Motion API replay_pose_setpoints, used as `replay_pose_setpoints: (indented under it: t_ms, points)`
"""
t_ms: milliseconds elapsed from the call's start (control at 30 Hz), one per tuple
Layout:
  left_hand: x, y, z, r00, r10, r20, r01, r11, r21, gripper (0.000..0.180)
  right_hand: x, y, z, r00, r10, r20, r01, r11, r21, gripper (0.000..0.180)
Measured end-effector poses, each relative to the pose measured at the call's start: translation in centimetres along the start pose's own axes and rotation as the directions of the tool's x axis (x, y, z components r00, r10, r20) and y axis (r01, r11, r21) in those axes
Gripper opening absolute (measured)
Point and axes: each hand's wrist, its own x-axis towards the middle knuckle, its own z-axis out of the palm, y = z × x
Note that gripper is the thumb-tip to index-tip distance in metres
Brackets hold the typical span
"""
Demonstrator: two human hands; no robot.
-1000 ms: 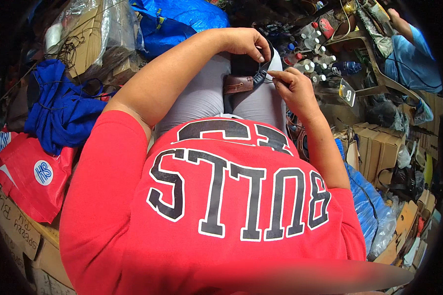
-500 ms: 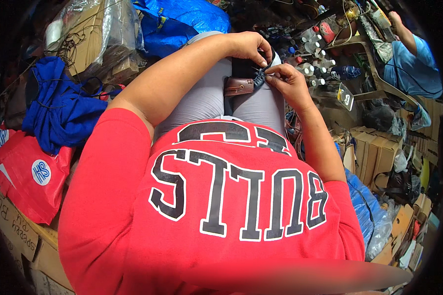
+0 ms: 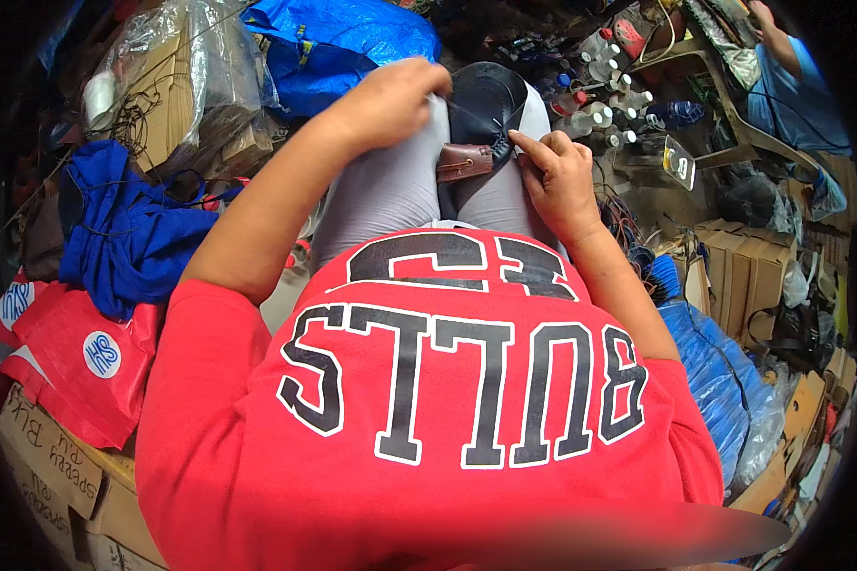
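Note:
A dark leather shoe (image 3: 486, 100) rests on my lap between my grey-trousered knees, with a brown leather piece (image 3: 465, 162) just below it. My left hand (image 3: 390, 103) is closed in a fist on the shoe's left edge. On the shoe's right edge, the thumb and forefinger of my right hand (image 3: 554, 176) pinch the leather. I cannot tell whether those fingers also hold a needle or thread. My red shirt fills the lower part of the view.
A blue bag (image 3: 338, 43) and plastic-wrapped cardboard (image 3: 176, 86) lie ahead on the left. Blue cloth (image 3: 129, 233) and red bags (image 3: 71, 357) sit at my left. Small bottles (image 3: 605, 105), cardboard boxes (image 3: 747, 271) and blue sacks (image 3: 719, 366) crowd the right. A person in a blue shirt (image 3: 795, 90) sits at the far right.
My hands have drawn apart: the left one now sits on the shoe's left side, the right one has dropped lower to the right. More of the dark shoe shows.

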Motion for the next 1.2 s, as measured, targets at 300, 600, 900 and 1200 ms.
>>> replay_pose_setpoints:
  t_ms: [300, 600, 900, 1200]
  points:
    - [-2.4, 3.3, 0.2, 0.961, -0.128, -0.245, 0.109, 0.99, -0.091, 0.03, -0.1, -0.2, -0.4, 0.998, -0.022, 0.057, 0.027, 0.996, -0.088, 0.036]
    - [-1.1, 2.6, 2.5, 0.96, -0.037, -0.276, 0.101, 0.97, 0.221, 0.01, 1.0, 2.2, -0.6, 0.965, 0.138, 0.221, -0.201, 0.934, 0.295, 0.035]
    - [1.0, 0.4, 4.6, 0.992, -0.094, -0.084, 0.086, 0.991, -0.101, 0.01, 3.5, 4.5, -1.2, 0.923, 0.085, 0.374, -0.252, 0.87, 0.424, 0.046]
    - [0.9, 0.5, 4.6, 0.994, -0.082, -0.072, 0.078, 0.995, -0.066, 0.012, 3.7, 5.5, -0.5, 0.933, 0.034, 0.358, -0.217, 0.847, 0.486, 0.049]
